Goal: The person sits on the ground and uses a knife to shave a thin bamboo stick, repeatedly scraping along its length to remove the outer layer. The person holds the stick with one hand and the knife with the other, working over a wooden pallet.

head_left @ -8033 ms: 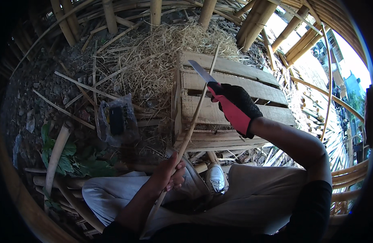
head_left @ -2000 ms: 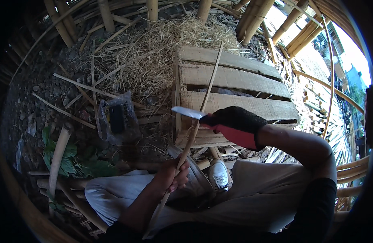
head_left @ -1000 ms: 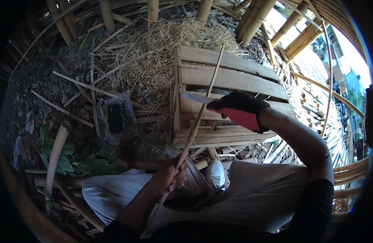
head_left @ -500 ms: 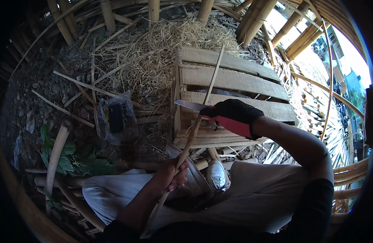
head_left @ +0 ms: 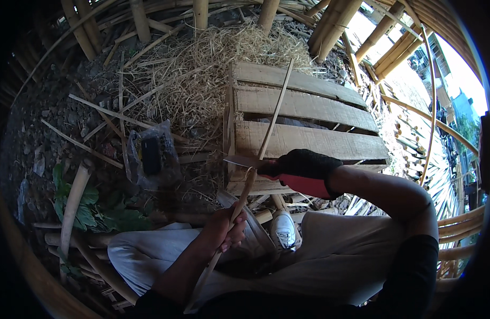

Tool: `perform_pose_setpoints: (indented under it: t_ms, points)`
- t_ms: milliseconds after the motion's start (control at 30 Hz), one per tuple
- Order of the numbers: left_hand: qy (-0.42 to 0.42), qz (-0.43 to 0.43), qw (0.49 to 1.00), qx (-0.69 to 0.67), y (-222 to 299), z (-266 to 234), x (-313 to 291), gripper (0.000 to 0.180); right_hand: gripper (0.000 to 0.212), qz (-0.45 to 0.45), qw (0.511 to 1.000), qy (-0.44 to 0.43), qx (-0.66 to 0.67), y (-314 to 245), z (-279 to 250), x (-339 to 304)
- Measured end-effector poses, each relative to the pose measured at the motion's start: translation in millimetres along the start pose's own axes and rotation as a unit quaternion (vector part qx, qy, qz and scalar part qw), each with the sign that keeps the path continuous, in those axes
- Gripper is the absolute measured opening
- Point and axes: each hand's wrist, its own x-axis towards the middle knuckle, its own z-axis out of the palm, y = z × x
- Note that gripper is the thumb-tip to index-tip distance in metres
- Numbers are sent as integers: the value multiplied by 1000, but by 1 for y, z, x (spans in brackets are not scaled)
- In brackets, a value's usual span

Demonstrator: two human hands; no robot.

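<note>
The bare left hand (head_left: 221, 227) had its fingers wrapped tight around the stick (head_left: 279, 103), which slanted out beyond them over the crate (head_left: 319, 109). The gloved right hand's (head_left: 303, 169) fingers were curled around the knife (head_left: 238, 160), its blade across the stick, ahead of the left fingers. Shallow, even strokes, stopping short of those fingers, seemed safest.

A slim tan strip (head_left: 276, 111) slants up rightward (a small curl (head_left: 250, 169) midway); a knife (head_left: 241, 160) crosses it.
</note>
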Motion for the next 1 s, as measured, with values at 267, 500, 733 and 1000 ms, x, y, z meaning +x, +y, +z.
perform_pose_setpoints:
  t_ms: [267, 500, 733, 1000]
  points:
    - [21, -7, 1000, -8, -1, 0, -5, 45, 56, 13, 997, 58, -44, -23, -22, 5]
    - [27, 32, 999, 10, -7, 3, -3, 47, 46, -18, 989, 126, -71, -15, -32, 11]
    - [18, 23, 1000, 6, -7, 5, -2, 47, 47, -10, 997, 68, -46, -9, -38, 8]
    - [1, 5, 1000, -29, -4, 4, -3, 48, 32, -52, 986, 154, -45, 33, -61, 26]
